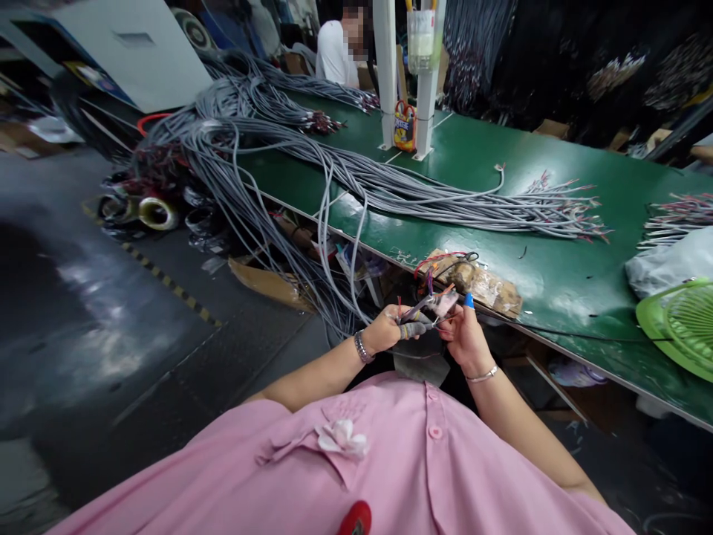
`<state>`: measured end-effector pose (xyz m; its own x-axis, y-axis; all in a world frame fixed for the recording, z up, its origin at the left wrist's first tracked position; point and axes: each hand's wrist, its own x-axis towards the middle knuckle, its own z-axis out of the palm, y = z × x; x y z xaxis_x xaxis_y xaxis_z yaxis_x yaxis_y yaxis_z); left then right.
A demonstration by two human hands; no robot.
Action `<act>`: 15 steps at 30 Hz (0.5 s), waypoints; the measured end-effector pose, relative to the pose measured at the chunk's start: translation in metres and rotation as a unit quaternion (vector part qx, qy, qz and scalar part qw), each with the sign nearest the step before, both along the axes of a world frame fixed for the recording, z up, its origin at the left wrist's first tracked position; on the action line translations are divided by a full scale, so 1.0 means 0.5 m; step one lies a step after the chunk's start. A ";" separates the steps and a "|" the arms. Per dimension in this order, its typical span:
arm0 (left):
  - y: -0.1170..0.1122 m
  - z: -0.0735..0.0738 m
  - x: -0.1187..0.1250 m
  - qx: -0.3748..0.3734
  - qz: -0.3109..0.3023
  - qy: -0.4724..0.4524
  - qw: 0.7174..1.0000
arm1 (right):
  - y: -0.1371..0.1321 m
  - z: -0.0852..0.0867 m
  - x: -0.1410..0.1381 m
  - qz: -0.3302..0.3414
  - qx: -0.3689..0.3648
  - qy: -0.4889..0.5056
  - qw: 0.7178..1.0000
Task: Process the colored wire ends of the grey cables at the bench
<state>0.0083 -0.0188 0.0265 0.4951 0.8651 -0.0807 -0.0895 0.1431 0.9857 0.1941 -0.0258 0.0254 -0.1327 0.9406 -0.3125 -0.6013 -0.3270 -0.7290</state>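
My left hand (390,328) is closed around the end of a grey cable (415,328), with thin coloured wires (428,297) sticking up from its fingers. My right hand (463,334) pinches those same wire ends, its fingertip covered by a blue cap (469,300). Both hands meet just in front of the green table's near edge (557,334), above my lap. What the fingers hold beyond the wires is too small to make out.
A long bundle of grey cables (390,186) lies across the green table and spills off its left end to the floor. A brown taped pad (484,286) sits by the edge. A green fan (682,323) and plastic bag (668,260) lie right. A person (337,48) sits behind.
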 end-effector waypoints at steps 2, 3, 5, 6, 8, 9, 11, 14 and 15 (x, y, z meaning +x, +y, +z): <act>-0.012 0.001 -0.012 0.004 -0.003 0.013 1.000 | -0.009 -0.006 0.009 0.013 -0.003 0.009 1.000; -0.020 0.002 -0.018 0.006 -0.006 0.019 1.000 | -0.014 -0.009 0.013 0.015 -0.008 0.008 1.000; -0.037 0.002 -0.029 0.006 -0.013 0.023 1.000 | -0.023 -0.015 0.020 0.016 -0.018 0.000 1.000; -0.047 0.001 -0.033 0.004 -0.016 0.021 1.000 | -0.028 -0.017 0.022 0.016 -0.021 -0.002 1.000; -0.063 -0.003 -0.039 0.006 -0.018 0.016 1.000 | -0.038 -0.018 0.026 0.019 -0.020 -0.005 1.000; -0.070 -0.006 -0.041 0.009 -0.016 0.016 1.000 | -0.044 -0.018 0.027 0.021 -0.017 -0.008 1.000; -0.080 -0.014 -0.044 0.013 -0.010 0.022 1.000 | -0.058 -0.017 0.029 0.025 0.000 -0.024 0.999; -0.088 -0.025 -0.047 -0.001 -0.022 0.032 0.999 | -0.088 -0.010 0.036 0.031 0.055 -0.081 0.995; -0.090 -0.027 -0.046 -0.008 -0.031 0.032 0.999 | -0.100 -0.006 0.038 0.033 0.080 -0.105 0.991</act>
